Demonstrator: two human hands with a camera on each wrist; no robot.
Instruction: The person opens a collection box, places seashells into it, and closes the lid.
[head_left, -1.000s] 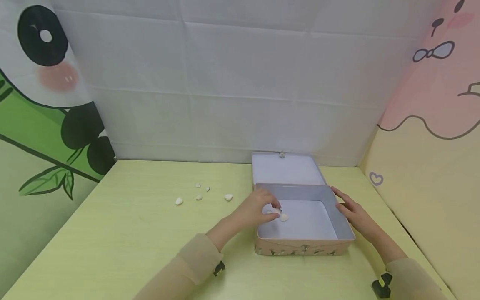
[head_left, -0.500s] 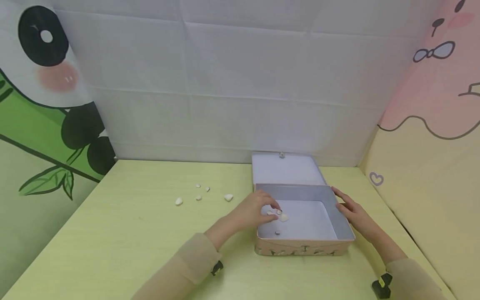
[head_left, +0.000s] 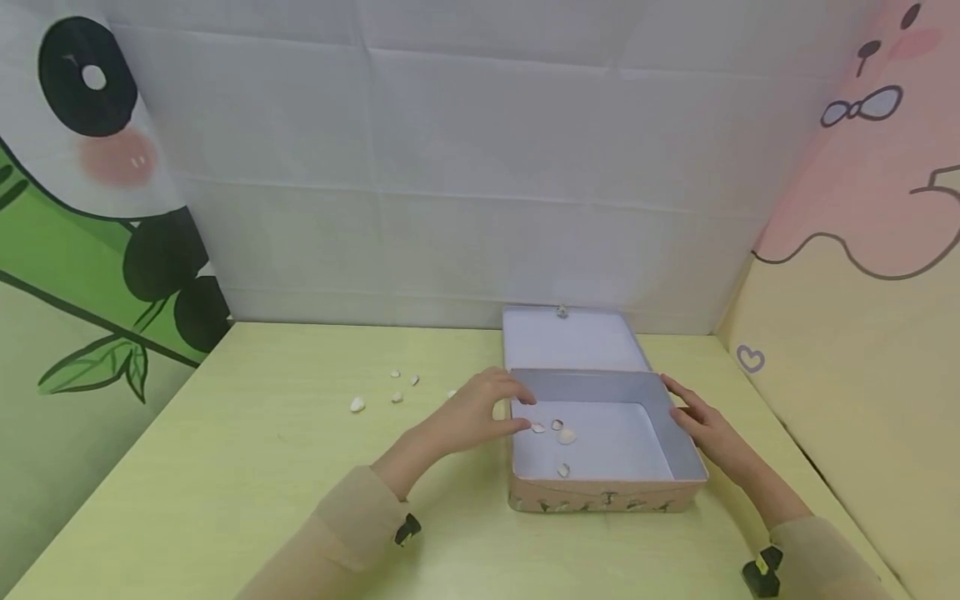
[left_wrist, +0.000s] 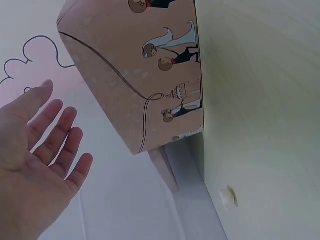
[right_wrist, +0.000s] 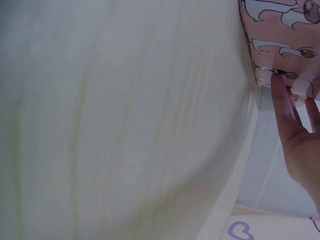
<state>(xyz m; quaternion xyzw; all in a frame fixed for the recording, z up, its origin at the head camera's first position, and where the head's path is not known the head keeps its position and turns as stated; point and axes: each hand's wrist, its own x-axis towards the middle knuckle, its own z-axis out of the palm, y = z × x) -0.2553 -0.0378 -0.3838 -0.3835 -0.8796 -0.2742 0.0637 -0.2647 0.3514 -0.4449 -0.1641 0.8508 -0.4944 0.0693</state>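
Observation:
A pink tin box (head_left: 562, 496) with printed figures stands on the table, its hinged lid (head_left: 573, 339) laid back. Several small whitish shells, among them a pale rounded shell (head_left: 567, 436), lie on its floor towards the left. My left hand (head_left: 480, 410) is over the box's left rim, thumb and fingers apart, with nothing between them; the left wrist view shows its bare palm. My right hand (head_left: 708, 429) rests against the box's right side, fingertips on the wall, as the right wrist view also shows.
On the yellow table (head_left: 300, 483), left of the box, lie several more shells, including a white shell (head_left: 357, 405). One shell is partly hidden behind my left hand. A white cloth wall (head_left: 420, 167) closes off the back, and printed panels flank both sides.
A small shell has dropped from my left fingers into the box, near its front. The left hand has opened and drawn back leftwards. My right hand stays on the box.

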